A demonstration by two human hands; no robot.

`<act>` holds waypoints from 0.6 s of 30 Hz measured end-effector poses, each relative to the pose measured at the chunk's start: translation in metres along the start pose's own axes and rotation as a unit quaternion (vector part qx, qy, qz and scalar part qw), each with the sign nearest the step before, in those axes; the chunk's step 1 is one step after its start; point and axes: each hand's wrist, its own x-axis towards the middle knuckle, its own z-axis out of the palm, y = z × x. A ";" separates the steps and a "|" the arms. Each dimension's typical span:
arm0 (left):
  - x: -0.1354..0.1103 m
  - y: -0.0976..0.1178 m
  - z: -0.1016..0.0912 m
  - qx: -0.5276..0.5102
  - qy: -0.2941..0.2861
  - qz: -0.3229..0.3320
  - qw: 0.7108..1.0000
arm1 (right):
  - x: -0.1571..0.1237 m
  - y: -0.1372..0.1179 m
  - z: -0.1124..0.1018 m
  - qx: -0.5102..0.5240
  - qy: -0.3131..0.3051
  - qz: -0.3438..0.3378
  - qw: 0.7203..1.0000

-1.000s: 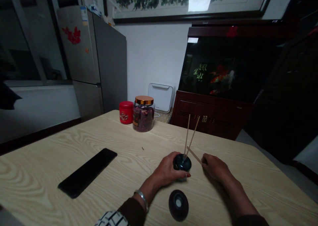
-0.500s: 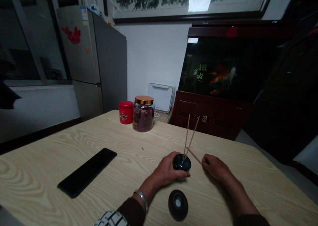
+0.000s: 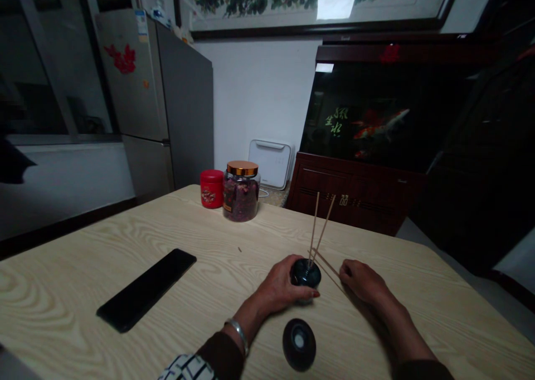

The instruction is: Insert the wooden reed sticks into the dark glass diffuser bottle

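Note:
My left hand (image 3: 278, 285) wraps a small dark glazed round pot (image 3: 305, 273) on the light wood table (image 3: 125, 240). Two thin wooden sticks (image 3: 320, 224) stand up out of the pot, leaning apart. My right hand (image 3: 361, 281) rests to the right of the pot, its fingertips at the ends of two slanted thin sticks (image 3: 328, 267) that reach the pot's side. Just below my left hand lies a dark round dish (image 3: 298, 344) with a pale centre. The underside of the pot is hidden by my left hand.
A black phone (image 3: 146, 290) lies face down or dark on the table's left. At the far edge stand a red tin (image 3: 211, 189) and a glass jar (image 3: 241, 199) of dried petals with a gold lid. A refrigerator (image 3: 184, 101) and a fish tank (image 3: 376, 118) stand beyond the table.
At my right hand, a second slanted stick now shows below the first, and the slanted sticks lie closer to the pot. My left hand and the pot have barely moved.

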 end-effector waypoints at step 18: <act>0.001 -0.006 0.001 0.012 0.002 0.007 1.000 | -0.020 -0.047 -0.079 0.584 0.322 0.007 0.745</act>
